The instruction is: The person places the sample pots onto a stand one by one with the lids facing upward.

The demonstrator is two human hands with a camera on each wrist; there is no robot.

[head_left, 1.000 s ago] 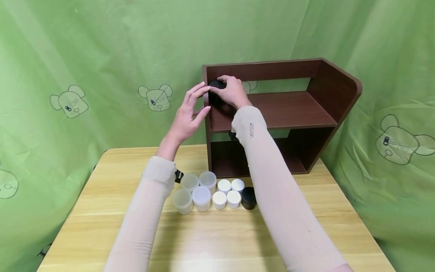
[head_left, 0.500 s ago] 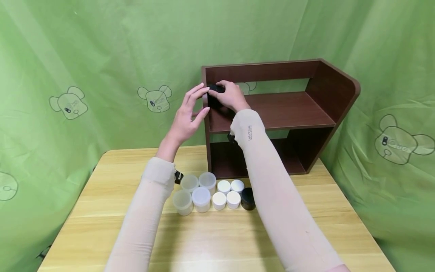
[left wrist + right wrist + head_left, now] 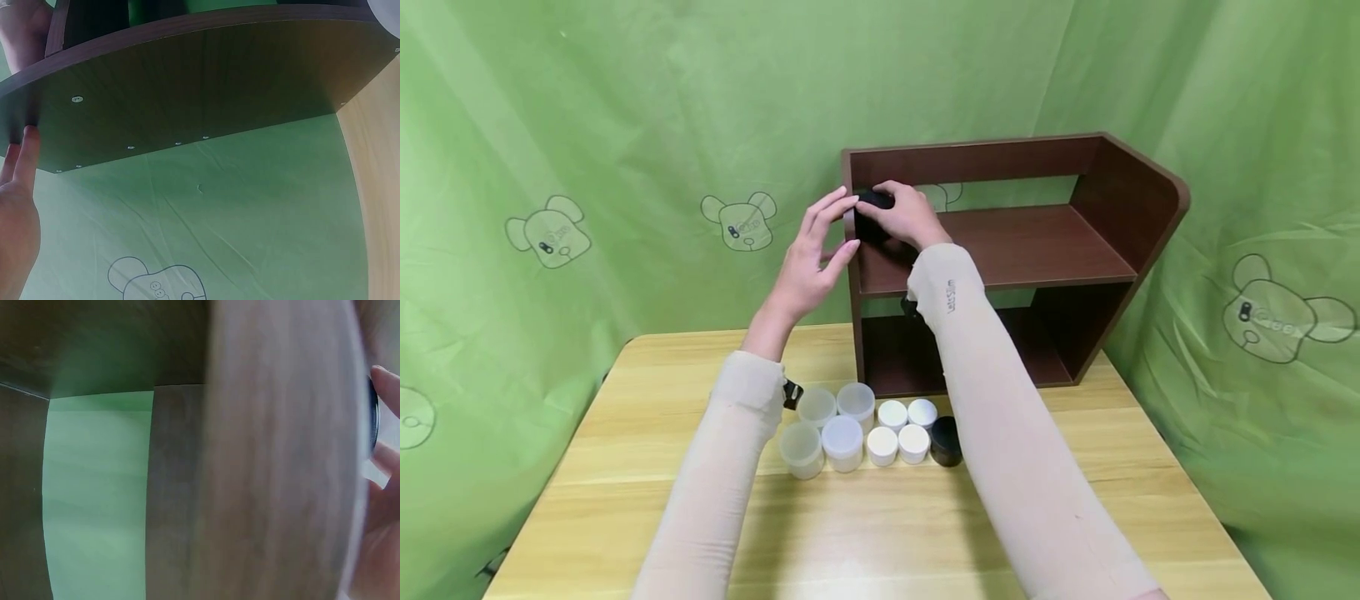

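In the upper left corner of a dark brown wooden shelf unit (image 3: 1000,242), my right hand (image 3: 912,218) grips a black lidded jar (image 3: 874,198), thumb on the near side and fingers behind. Much of the jar is hidden by that hand. The right wrist view catches only the jar's ridged dark lid edge (image 3: 374,419) past the shelf board. My left hand (image 3: 805,271) is at the unit's left side panel (image 3: 206,81), its straight fingertips touching the outer face and front edge.
On the wooden table (image 3: 865,533), several translucent tubs (image 3: 842,442), several small white jars (image 3: 913,443) and another black jar (image 3: 946,442) stand grouped before the unit. A green curtain (image 3: 625,125) hangs behind. The unit's lower compartment (image 3: 898,350) faces me.
The right hand has lowered the black jar slightly toward the upper shelf in the corner. My left hand has stayed at the side panel. The head view has shifted a little.
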